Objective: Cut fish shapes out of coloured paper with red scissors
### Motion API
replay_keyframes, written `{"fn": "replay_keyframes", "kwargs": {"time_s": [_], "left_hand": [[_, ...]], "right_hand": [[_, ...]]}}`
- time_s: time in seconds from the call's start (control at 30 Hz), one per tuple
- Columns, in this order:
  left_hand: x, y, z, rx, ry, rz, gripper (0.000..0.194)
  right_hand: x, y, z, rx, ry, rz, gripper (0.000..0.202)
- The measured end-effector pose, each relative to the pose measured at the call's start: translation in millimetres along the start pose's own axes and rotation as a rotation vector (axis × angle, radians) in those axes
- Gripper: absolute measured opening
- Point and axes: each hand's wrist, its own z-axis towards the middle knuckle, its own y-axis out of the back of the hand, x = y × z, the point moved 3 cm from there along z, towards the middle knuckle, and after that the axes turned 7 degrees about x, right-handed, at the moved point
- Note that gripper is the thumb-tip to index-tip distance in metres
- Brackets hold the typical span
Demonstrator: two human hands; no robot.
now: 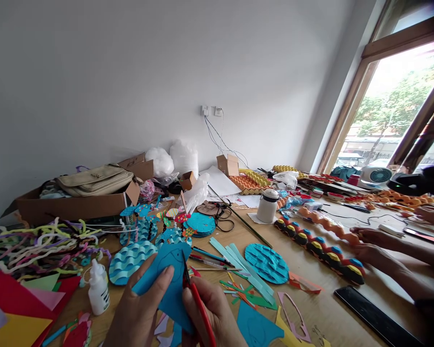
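Pale wall point(148, 86) rises behind a wooden table point(296, 301) crowded with craft supplies, with a window point(394, 101) on the right side. Near the front edge, the left hand point(139, 299) grips a sheet of blue paper point(173, 296), its thumb pressed flat on the face, just below a pencil-like outline point(172, 262) that looks like a fish. The right hand point(213, 308) is closed around red-handled scissors point(202, 311), their dark blades at the right side of the paper, close to the outline; how far apart the blades stand is too small to tell. The work in hand seems to be cutting around the drawn shape, at a fairly early point, since plenty of paper remains around it. Going on from here calls for short snips beside the line, with the left hand turning the sheet and keeping its thumb clear of the blades. To the right of the hands lie a 2nd blue piece point(258, 325) with a drawn outline and thin paper scraps point(238, 291). On the left stands a white glue bottle point(99, 291), upright beside a wavy blue disc point(130, 260). Farther right, another person's hands point(379, 250) are near a painted egg-carton strip point(318, 248).
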Motion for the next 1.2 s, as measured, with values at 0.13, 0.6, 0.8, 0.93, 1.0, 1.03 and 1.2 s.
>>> {"fn": "replay_keyframes", "kwargs": {"time_s": [0.13,0.6,0.8,0.93,1.0,1.03,1.2], "left_hand": [[-6.5,0.7,0.7,0.066,0.051,-0.169,0.027],[-22.6,23.3,5.2,0.068,0.212,-0.362,0.028],[-40.7,18.3,11.9,0.122,0.298,-0.562,0.031],[-37.6,20.1,9.1,0.102,0.254,-0.481,0.030],[-28.5,22.1,5.4,0.097,0.192,-0.408,0.021],[-22.4,22.7,3.1,0.087,0.188,-0.379,0.021],[-7.3,17.5,-4.9,0.088,0.040,-0.118,0.030]], "right_hand": [[-2.3,-0.1,-0.1,-0.004,-0.024,0.021,0.056],[-0.6,-2.5,0.0,0.044,-0.026,0.007,0.059],[1.1,-5.3,-2.8,0.066,-0.060,0.036,0.061],[1.8,-6.5,-4.8,0.080,-0.076,0.068,0.063],[1.6,-6.6,-5.2,0.081,-0.063,0.083,0.063],[1.4,-6.5,-5.2,0.080,-0.055,0.087,0.062],[0.1,-5.6,-4.9,0.063,-0.051,0.084,0.061]]}}
